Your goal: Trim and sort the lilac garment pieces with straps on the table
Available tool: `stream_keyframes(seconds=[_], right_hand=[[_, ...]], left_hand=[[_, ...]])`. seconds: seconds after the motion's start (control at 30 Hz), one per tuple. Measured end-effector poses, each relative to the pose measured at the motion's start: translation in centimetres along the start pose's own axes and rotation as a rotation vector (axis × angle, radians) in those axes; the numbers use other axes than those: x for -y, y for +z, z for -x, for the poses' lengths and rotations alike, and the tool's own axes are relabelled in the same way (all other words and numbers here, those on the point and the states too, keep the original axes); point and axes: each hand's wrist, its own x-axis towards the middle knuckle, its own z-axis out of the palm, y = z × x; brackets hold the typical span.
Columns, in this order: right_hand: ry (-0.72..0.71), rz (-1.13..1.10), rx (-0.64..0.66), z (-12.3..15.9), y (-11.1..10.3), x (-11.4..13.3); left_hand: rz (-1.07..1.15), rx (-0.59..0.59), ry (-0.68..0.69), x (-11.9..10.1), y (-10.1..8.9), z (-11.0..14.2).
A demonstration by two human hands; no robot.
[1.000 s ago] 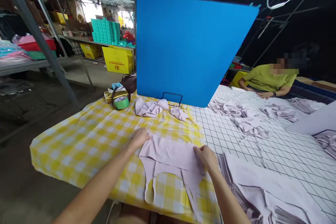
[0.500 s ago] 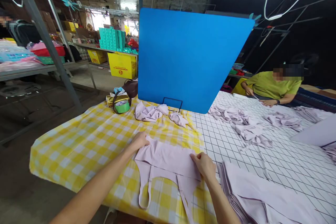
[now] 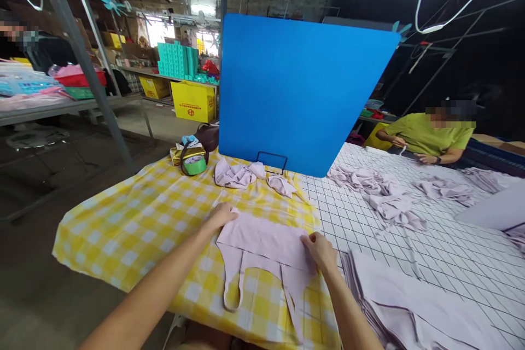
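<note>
A pale lilac strappy top [image 3: 266, 238] lies spread on the yellow checked cloth [image 3: 156, 197], its straps pointing towards me. My left hand [image 3: 222, 215] pinches its far left corner. At the right end, the fingers of my right hand [image 3: 321, 250] are closed on the fabric edge. The band between my hands lies nearly flat. To the right of my right hand is a thick stack of folded lilac garments [image 3: 426, 301].
A blue board [image 3: 299, 93] stands beyond the cloth in a black wire stand [image 3: 271, 154]. Crumpled lilac pieces [image 3: 235, 174] lie before it, tape rolls [image 3: 194, 165] to the left. More lilac garments [image 3: 361, 180] cover the white grid surface [image 3: 328, 213]. A person in green [image 3: 435, 136] works at the far right.
The top's band looks smoother, and its straps lie slightly further from me. Both hands keep their grip at the corners. The person at the far right has raised one hand with a small white piece.
</note>
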Motion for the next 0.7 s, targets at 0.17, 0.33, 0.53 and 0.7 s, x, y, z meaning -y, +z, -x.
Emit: stream_keyframes(seconds=[0.17, 0.33, 0.53, 0.7], right_hand=[[-0.138, -0.254, 0.029, -0.5, -1.5, 1.0], [-0.313, -0.498, -0.042, -1.3, -7.2, 2.6], [-0.448, -0.516, -0.051, 1.2, -10.0, 1.7], [-0.531, -0.325, 0.099, 6.3, -4.9, -3.4]], left_hand=[[0.136, -0.097, 0.081, -1.1, -1.3, -0.4], [0.293, -0.253, 0.256, -4.3, -7.0, -0.9], [0.408, -0.355, 0.543, -4.0, -9.6, 2.2], [0.285, -0.118, 0.535, 1.8, -4.1, 8.8]])
